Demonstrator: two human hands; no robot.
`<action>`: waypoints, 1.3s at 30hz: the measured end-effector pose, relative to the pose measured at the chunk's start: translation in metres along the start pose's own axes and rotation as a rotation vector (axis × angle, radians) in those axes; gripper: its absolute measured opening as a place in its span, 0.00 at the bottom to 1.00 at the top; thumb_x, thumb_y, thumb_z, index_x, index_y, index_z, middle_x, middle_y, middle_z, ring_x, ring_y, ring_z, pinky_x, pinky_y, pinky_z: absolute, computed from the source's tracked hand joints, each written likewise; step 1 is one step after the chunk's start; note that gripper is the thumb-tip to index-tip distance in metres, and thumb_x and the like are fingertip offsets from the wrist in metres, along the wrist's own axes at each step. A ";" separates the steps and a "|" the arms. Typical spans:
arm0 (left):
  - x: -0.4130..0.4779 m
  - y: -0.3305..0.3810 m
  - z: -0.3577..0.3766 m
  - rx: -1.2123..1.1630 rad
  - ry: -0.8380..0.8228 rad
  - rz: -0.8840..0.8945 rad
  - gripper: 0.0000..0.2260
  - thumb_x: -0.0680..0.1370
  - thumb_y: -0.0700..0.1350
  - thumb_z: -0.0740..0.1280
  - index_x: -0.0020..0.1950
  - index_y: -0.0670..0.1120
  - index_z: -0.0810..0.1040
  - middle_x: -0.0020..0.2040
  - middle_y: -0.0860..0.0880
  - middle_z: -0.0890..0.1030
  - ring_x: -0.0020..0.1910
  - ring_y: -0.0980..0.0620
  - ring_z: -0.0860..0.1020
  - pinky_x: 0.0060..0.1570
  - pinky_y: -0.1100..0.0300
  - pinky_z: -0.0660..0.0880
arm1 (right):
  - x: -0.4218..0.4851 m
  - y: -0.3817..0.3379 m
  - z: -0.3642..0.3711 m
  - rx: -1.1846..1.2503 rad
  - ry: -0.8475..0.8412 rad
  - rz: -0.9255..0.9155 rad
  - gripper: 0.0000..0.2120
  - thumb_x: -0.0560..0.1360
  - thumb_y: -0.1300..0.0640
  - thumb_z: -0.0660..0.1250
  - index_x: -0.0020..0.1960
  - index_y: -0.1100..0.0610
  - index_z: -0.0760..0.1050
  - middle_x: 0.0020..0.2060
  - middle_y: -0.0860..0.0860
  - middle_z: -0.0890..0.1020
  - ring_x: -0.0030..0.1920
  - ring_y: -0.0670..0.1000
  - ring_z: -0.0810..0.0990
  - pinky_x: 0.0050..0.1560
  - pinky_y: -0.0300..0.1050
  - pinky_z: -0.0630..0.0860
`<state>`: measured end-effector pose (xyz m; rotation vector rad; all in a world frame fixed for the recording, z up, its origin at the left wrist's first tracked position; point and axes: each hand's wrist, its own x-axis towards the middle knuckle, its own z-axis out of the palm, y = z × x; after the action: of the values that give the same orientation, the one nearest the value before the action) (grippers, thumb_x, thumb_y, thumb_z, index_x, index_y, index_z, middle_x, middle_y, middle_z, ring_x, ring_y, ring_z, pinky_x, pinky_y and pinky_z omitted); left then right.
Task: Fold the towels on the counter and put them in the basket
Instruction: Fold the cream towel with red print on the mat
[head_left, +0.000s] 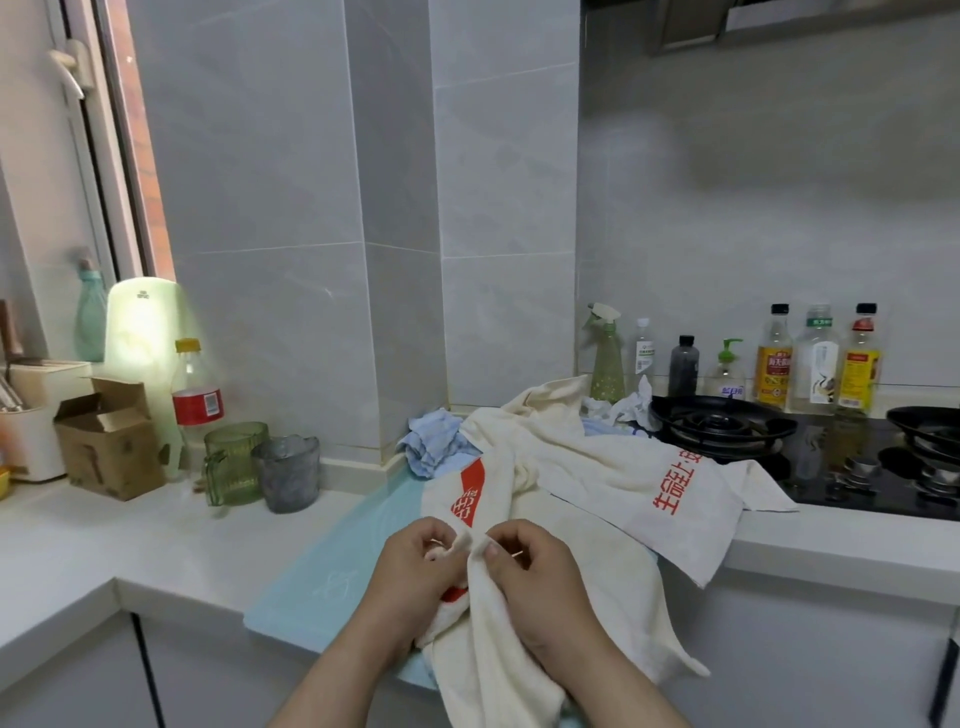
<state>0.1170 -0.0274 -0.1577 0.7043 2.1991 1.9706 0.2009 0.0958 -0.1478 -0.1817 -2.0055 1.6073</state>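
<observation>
A person's left hand (410, 566) and right hand (535, 577) pinch a cream towel (498, 654) with red print, each grip clamped on its edge at the counter (130, 530) front; a blue towel (434, 441) lies bunched behind.

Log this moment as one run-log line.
left hand: pinches cream towel | right hand: pinches it | blue towel: heaped behind | basket: unseen

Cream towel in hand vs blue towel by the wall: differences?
The cream towel has red print; the blue towel shows none. The cream towel is pinched by the left hand and right hand and hangs over the counter edge; the blue towel lies bunched, untouched. Both are unfolded.
</observation>
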 end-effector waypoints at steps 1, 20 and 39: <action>-0.002 0.001 0.001 -0.001 -0.010 0.021 0.10 0.70 0.45 0.77 0.39 0.40 0.80 0.35 0.43 0.80 0.35 0.52 0.77 0.35 0.59 0.74 | 0.000 0.000 0.000 -0.001 0.004 0.002 0.08 0.76 0.62 0.68 0.40 0.52 0.80 0.37 0.45 0.84 0.38 0.42 0.80 0.38 0.31 0.74; -0.005 0.004 -0.007 -0.131 -0.186 -0.023 0.12 0.78 0.32 0.63 0.51 0.40 0.85 0.50 0.40 0.85 0.54 0.40 0.81 0.61 0.45 0.76 | 0.006 0.012 0.001 -0.093 -0.014 0.027 0.07 0.77 0.56 0.66 0.51 0.47 0.81 0.49 0.45 0.82 0.50 0.42 0.80 0.55 0.41 0.77; -0.023 0.014 0.003 0.393 -0.197 0.136 0.19 0.67 0.39 0.66 0.50 0.60 0.80 0.46 0.62 0.82 0.48 0.62 0.79 0.50 0.65 0.76 | 0.005 -0.013 -0.020 0.020 0.146 0.135 0.10 0.80 0.61 0.60 0.48 0.51 0.78 0.46 0.46 0.83 0.49 0.45 0.80 0.45 0.36 0.73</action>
<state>0.1424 -0.0331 -0.1502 1.0708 2.4917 1.4497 0.2101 0.1117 -0.1316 -0.4229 -1.8995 1.6459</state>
